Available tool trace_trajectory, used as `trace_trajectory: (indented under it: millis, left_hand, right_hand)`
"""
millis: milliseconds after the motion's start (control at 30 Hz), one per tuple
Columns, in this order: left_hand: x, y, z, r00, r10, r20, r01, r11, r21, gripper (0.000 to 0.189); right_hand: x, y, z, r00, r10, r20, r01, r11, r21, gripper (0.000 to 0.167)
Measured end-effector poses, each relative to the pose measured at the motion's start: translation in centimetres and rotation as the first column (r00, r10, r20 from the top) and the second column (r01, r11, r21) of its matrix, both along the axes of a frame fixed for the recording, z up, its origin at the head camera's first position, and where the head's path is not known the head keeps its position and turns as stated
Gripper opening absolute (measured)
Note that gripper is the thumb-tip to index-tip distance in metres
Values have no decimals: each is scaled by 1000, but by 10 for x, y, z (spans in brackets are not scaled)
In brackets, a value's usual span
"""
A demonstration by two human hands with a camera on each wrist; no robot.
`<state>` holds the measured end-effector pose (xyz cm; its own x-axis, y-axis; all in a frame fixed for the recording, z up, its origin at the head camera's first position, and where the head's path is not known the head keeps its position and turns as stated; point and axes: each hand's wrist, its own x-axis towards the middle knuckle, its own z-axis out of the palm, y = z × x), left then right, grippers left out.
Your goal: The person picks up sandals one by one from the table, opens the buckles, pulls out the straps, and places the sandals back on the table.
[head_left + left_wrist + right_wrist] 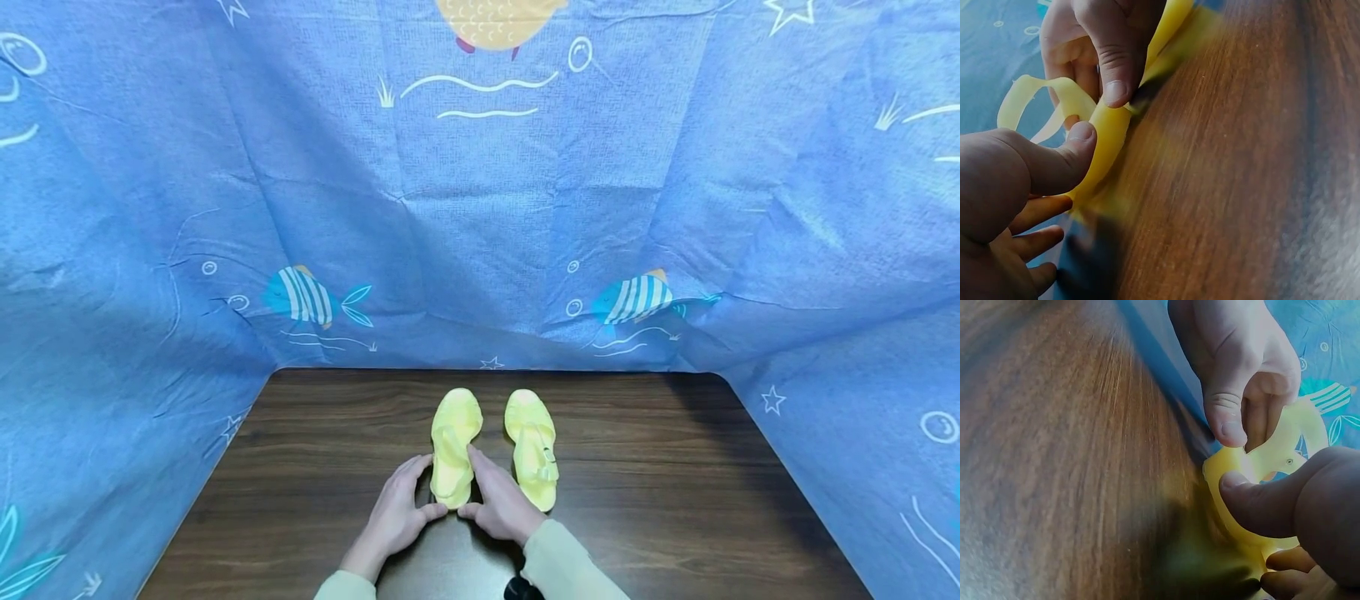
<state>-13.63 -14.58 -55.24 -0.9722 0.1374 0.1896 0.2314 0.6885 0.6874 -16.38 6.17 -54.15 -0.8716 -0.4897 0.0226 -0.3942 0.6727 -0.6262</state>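
A pale yellow sandal lies near the table's middle, toe pointing away, between both hands. My left hand holds its left side, fingers along the edge and thumb at the heel. From the right side my right hand holds the same sandal, its thumb also at the heel. In the left wrist view both thumbs press the rounded heel edge, and a strap loops up beside them. The right wrist view shows the heel between the two thumbs. A matching sandal lies just right of my right hand.
The dark wood-grain table extends to both sides. A blue cloth printed with fish and stars hangs behind the table and along its sides. A small black object sits by the right sleeve at the bottom.
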Motion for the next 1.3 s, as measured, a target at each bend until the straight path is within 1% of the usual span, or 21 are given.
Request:
trace_trajectory:
  millis: [200,300,467,533,600,667,767,800,867,900,967,1000,1067,1133,1200,1300]
  left_hand:
    - [-1,-1,0,1000,-6,16,6,1000,1,77]
    - [1,-2,1,1000,0,19,0,1000,-4,77]
    - [13,-5,5,999,33,-3,-33,999,-37,71]
    - [19,-6,8,999,38,-32,-40,998,-57,63]
    - [26,-8,10,998,32,-53,-36,996,-75,50]
    - [32,-9,13,998,1,-65,-7,996,-93,36]
    - [39,-10,15,994,-101,-43,98,993,-63,21]
    - [40,-9,15,989,-143,-36,141,989,-42,19]
    - [42,-6,14,974,-224,-21,224,974,15,17]
    - [42,-3,14,967,-255,-23,256,966,42,17]
    - [44,4,12,955,-295,-38,297,952,78,17]
    - [45,7,12,950,-308,-49,311,946,92,18]
    - [46,15,11,944,-321,-78,328,939,104,20]
    - [47,23,11,940,-327,-96,337,935,108,22]
    - [46,32,12,940,-331,-83,339,934,114,28]
    - [44,46,16,942,-333,-50,337,934,119,38]
  right_hand:
    - [-3,1,-1,1000,-6,-15,6,1000,3,96]
    - [-2,4,0,1000,-9,-28,9,1000,-7,98]
    - [7,10,7,998,10,-56,-10,1000,-8,98]
    - [14,13,10,998,18,-68,-18,1000,1,96]
    - [22,16,11,996,33,-85,-33,999,3,95]
    - [31,20,11,994,44,-98,-44,999,5,92]
    - [45,28,11,992,67,-110,-67,998,2,87]
    - [49,31,11,991,76,-114,-76,997,1,85]
    - [56,38,11,989,95,-113,-95,995,1,81]
    - [59,42,11,989,102,-104,-103,995,-1,80]
    - [64,50,11,989,113,-91,-114,993,-3,76]
    - [66,54,10,990,116,-86,-118,993,-8,74]
    - [70,62,7,988,117,-105,-121,992,-33,70]
    - [74,72,5,980,112,-164,-127,989,-80,65]
    - [76,82,2,962,95,-256,-135,981,-143,60]
    - [74,96,1,922,34,-386,-130,965,-226,54]
